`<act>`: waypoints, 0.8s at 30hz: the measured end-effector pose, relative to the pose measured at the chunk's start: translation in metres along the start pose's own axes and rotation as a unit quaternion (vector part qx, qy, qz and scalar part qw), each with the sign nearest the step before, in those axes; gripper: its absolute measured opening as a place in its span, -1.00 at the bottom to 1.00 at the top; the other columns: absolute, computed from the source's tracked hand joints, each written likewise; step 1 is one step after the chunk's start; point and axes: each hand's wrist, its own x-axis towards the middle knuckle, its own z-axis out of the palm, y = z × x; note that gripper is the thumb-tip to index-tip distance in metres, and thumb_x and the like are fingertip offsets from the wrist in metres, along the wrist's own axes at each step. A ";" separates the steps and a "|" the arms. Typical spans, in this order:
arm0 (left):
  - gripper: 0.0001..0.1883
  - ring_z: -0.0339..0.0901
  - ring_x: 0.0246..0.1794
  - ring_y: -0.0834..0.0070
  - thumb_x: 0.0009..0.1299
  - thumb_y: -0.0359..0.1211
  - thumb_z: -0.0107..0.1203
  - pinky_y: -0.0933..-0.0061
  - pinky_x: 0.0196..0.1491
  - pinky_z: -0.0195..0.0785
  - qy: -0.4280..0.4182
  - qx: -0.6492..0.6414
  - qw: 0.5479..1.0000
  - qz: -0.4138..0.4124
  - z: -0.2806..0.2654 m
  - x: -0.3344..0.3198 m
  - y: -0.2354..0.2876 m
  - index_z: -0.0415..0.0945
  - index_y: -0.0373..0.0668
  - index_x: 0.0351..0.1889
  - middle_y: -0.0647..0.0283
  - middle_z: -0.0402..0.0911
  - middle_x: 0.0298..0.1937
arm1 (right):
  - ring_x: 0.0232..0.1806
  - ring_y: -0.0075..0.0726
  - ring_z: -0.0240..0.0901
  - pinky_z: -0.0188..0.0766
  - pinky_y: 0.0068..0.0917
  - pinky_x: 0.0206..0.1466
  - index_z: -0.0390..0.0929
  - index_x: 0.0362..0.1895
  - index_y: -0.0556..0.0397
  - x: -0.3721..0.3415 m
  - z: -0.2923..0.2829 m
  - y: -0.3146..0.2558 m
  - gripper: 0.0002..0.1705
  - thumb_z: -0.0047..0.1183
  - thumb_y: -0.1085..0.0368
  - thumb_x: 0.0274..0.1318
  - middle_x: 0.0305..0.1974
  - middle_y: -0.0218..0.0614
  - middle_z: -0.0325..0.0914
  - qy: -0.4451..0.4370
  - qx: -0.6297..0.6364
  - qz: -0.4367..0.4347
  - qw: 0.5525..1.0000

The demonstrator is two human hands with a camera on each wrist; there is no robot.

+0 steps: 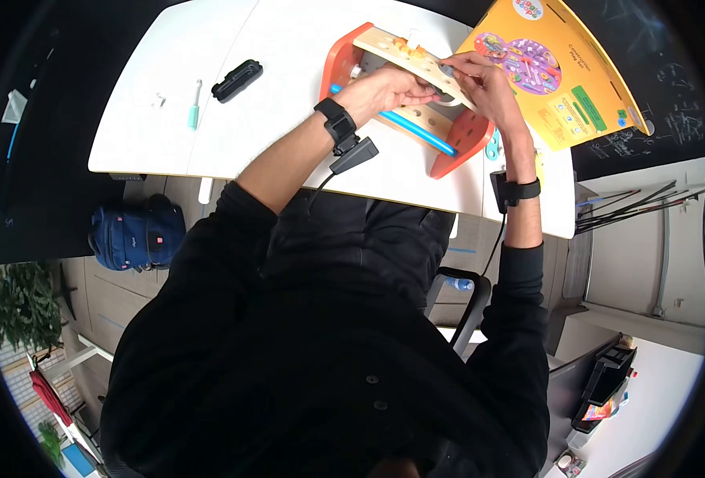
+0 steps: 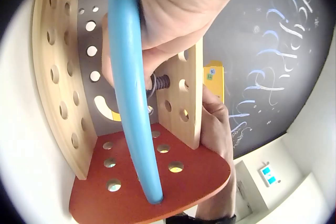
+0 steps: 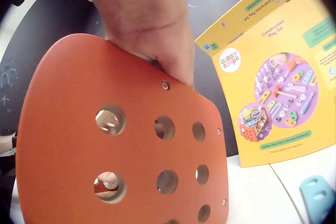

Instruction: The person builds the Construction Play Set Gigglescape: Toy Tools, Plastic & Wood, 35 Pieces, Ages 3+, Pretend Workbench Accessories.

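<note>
A toy toolbox has red end panels, a blue rod handle and wooden planks full of holes. My left hand reaches past the rod to the inner side of the upper plank. There its fingers pinch a dark ring-like nut, close by the threaded end of a grey bolt that sticks through the plank. On the plank's outer side, my right hand pinches the grey bolt's head. The left wrist view shows its fingers partly hidden behind the plank.
A yellow play-set box stands behind at the right. An orange-yellow piece sits on the upper plank. A teal-handled screwdriver and a black case lie to the left. A teal piece lies right of the toolbox.
</note>
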 end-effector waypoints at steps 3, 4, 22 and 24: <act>-0.55 0.57 0.11 0.12 0.39 -0.77 -0.15 0.23 0.21 0.57 0.023 -0.046 0.999 -0.008 0.005 -0.003 0.003 0.28 -0.37 0.24 0.04 0.47 0.09 | -0.19 -0.44 0.55 0.49 -0.48 -0.12 0.66 0.00 0.13 0.000 0.000 0.000 -0.74 0.00 0.47 0.30 -0.11 -0.39 0.59 0.003 0.002 -0.003 1.000; -0.56 0.56 0.11 0.11 0.41 -0.77 -0.17 0.20 0.22 0.57 0.022 -0.068 0.997 -0.008 0.005 -0.002 0.003 0.27 -0.37 0.25 0.03 0.46 0.11 | -0.18 -0.44 0.55 0.49 -0.48 -0.11 0.66 0.00 0.13 0.000 0.000 0.000 -0.74 0.00 0.47 0.31 -0.09 -0.39 0.60 0.002 0.001 -0.005 1.000; -0.51 0.48 0.22 -0.02 0.43 -0.75 -0.14 0.22 0.34 0.44 -0.048 -0.112 0.993 -0.006 0.005 -0.007 0.005 0.17 -0.43 0.33 -0.08 0.39 0.23 | -0.16 -0.45 0.51 0.47 -0.50 -0.07 0.66 0.04 0.07 0.000 0.000 0.006 -0.73 0.03 0.41 0.32 -0.08 -0.39 0.57 -0.004 0.024 0.010 1.000; -0.51 0.48 0.21 -0.02 0.43 -0.74 -0.13 0.23 0.34 0.44 -0.038 -0.100 0.994 -0.004 0.006 -0.009 0.006 0.16 -0.45 0.33 -0.09 0.38 0.24 | -0.20 -0.46 0.48 0.45 -0.51 -0.09 0.66 0.05 0.07 -0.001 0.000 0.008 -0.73 0.05 0.39 0.32 -0.14 -0.40 0.54 -0.003 0.029 -0.001 1.000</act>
